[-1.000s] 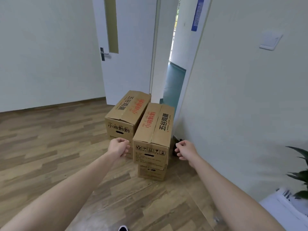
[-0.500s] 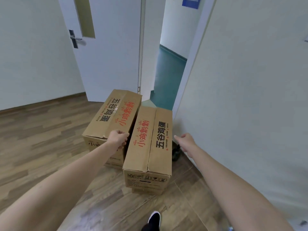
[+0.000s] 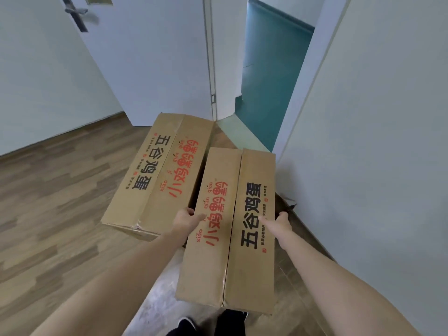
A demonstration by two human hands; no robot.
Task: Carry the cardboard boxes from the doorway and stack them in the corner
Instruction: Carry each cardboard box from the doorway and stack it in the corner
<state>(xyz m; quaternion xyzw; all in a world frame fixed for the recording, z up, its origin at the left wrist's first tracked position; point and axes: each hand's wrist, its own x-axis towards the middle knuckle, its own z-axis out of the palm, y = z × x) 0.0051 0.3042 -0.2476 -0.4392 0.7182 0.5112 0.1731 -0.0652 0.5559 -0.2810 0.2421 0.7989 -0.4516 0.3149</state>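
Two brown cardboard boxes with red and black print lie by the doorway. The right box (image 3: 252, 275) is the nearer one, lengthwise toward me, and whatever it rests on is hidden beneath it. My left hand (image 3: 186, 220) clasps its left long edge, thumb on the top face. My right hand (image 3: 278, 224) clasps the right long edge the same way. The left box (image 3: 155, 175) sits on the floor just beyond my left hand, angled, touched by neither hand.
A white door (image 3: 145, 57) stands open behind the boxes, with a teal hallway (image 3: 271, 81) through the gap. A white wall (image 3: 375, 154) runs close along the right. A small dark object (image 3: 289, 207) lies at its foot. My shoes (image 3: 186, 324) are at the bottom edge on wood floor (image 3: 48, 214).
I have stepped closer and now look down on the boxes. Both hands moved from hovering beside the right box onto its long edges.
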